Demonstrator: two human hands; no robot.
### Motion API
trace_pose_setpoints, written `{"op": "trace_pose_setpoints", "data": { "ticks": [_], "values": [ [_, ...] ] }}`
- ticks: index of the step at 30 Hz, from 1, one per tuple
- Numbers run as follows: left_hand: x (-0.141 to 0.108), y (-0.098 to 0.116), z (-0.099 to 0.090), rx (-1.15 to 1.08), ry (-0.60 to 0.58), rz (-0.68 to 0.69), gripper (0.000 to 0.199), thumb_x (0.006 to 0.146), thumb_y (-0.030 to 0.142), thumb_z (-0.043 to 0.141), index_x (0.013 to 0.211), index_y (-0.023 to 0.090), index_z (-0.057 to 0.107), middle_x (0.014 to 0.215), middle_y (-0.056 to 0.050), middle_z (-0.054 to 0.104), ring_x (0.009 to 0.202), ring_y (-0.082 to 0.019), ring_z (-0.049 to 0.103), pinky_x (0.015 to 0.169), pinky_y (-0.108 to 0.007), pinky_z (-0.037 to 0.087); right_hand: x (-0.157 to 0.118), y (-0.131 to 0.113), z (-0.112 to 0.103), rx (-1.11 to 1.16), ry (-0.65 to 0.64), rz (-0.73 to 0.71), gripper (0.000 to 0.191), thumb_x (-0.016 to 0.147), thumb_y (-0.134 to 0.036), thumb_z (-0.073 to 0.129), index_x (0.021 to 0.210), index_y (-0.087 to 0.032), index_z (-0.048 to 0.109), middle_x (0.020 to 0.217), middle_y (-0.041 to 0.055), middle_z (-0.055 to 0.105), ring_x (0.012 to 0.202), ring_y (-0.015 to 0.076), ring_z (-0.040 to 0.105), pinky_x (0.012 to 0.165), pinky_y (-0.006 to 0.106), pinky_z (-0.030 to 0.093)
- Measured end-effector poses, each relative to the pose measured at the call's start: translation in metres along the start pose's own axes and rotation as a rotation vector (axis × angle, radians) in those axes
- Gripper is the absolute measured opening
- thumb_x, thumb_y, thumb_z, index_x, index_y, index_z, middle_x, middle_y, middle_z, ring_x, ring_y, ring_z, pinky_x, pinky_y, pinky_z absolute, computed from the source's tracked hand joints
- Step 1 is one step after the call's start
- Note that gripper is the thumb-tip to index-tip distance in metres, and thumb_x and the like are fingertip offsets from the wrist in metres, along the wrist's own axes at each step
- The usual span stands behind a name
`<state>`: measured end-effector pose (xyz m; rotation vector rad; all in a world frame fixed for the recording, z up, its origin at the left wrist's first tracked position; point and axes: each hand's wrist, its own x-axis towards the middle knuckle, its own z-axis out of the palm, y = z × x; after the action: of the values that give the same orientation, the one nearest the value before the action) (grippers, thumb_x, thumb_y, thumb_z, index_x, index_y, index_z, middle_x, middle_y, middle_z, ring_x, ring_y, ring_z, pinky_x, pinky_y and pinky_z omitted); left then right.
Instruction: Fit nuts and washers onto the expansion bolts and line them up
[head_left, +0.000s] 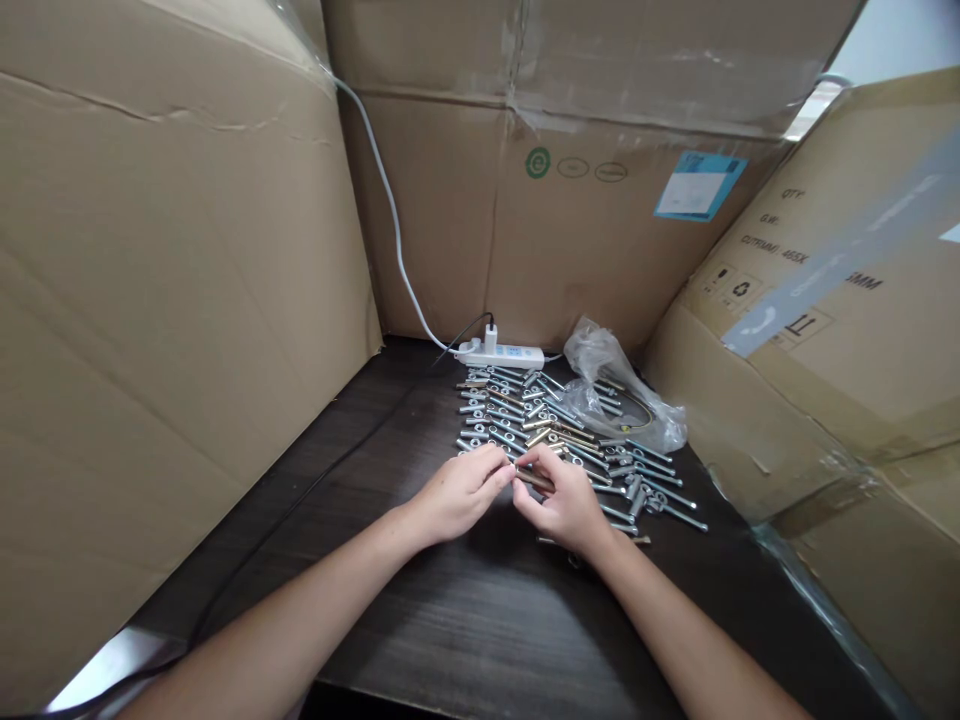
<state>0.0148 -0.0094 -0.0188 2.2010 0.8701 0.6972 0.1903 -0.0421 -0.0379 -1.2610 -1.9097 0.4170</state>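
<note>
Just above the table, my right hand (564, 500) is closed round a brass-coloured bolt (534, 479), which points toward the left. At that bolt's left end, the fingertips of my left hand (466, 492) are pinched together; whatever small part they grip is mostly hidden. Beyond both hands lie rows of silver and brass-coloured bolts (686, 515), with metal sleeves (472, 421) and small nuts or washers (494, 393) among them. Another brass-coloured bolt (641, 541) lies partly under my right wrist.
A white power strip (517, 355) with a plugged-in charger stands behind the rows. A clear plastic bag (664, 425) lies at the back right. A black cable (300, 500) crosses the dark table (480, 620) on the left. Cardboard walls (187, 250) enclose three sides.
</note>
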Motion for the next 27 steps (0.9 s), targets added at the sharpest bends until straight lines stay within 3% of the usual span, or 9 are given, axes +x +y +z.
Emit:
{"op": "trace_pose_setpoints", "data": {
  "ticks": [9, 15, 21, 24, 27],
  "values": [
    [0.002, 0.003, -0.002, -0.178, -0.054, -0.040, 0.022, 0.094, 0.031, 0.034, 0.085, 0.017, 0.048, 0.085, -0.001, 0.051, 0.081, -0.015, 0.048, 0.076, -0.027, 0.041, 0.000, -0.005, -0.002, -0.043, 0.016, -0.003, 0.014, 0.078, -0.030, 0.055, 0.087, -0.021, 0.051, 0.053, -0.0067, 0.045, 0.042, 0.0084, 0.040, 0.045, 0.021, 0.029],
    [0.001, 0.003, -0.002, -0.179, -0.050, -0.056, 0.016, 0.091, 0.030, 0.040, 0.090, 0.017, 0.049, 0.083, 0.001, 0.049, 0.073, -0.013, 0.044, 0.067, -0.024, 0.039, 0.000, -0.004, -0.005, -0.059, 0.058, 0.006, 0.013, 0.081, -0.029, 0.051, 0.089, -0.020, 0.054, 0.049, -0.0074, 0.041, 0.040, 0.0090, 0.039, 0.046, 0.022, 0.029],
    [0.000, -0.004, 0.001, -0.072, 0.011, 0.015, 0.016, 0.089, 0.028, 0.046, 0.100, 0.019, 0.052, 0.084, 0.000, 0.050, 0.071, -0.012, 0.044, 0.064, -0.024, 0.038, 0.002, -0.004, -0.007, -0.097, -0.008, 0.020, 0.016, 0.083, -0.027, 0.048, 0.071, -0.019, 0.052, 0.050, -0.0057, 0.043, 0.044, 0.0089, 0.041, 0.049, 0.021, 0.030],
    [0.002, -0.008, -0.001, -0.059, 0.038, -0.007, 0.017, 0.088, 0.028, 0.046, 0.102, 0.019, 0.052, 0.082, 0.001, 0.049, 0.071, -0.012, 0.045, 0.065, -0.024, 0.038, 0.006, -0.001, -0.016, -0.129, -0.034, 0.015, 0.014, 0.084, -0.025, 0.046, 0.074, -0.019, 0.054, 0.053, -0.0045, 0.048, 0.048, 0.0101, 0.045, 0.051, 0.021, 0.032],
    [0.004, -0.010, -0.002, -0.070, 0.050, -0.066, 0.018, 0.090, 0.029, 0.042, 0.102, 0.018, 0.051, 0.077, 0.002, 0.048, 0.069, -0.013, 0.045, 0.065, -0.025, 0.039, 0.016, 0.018, -0.041, -0.253, 0.013, 0.071, 0.015, 0.086, -0.027, 0.044, 0.082, -0.019, 0.056, 0.064, -0.0013, 0.057, 0.054, 0.0122, 0.049, 0.055, 0.023, 0.034]
  ]
}}
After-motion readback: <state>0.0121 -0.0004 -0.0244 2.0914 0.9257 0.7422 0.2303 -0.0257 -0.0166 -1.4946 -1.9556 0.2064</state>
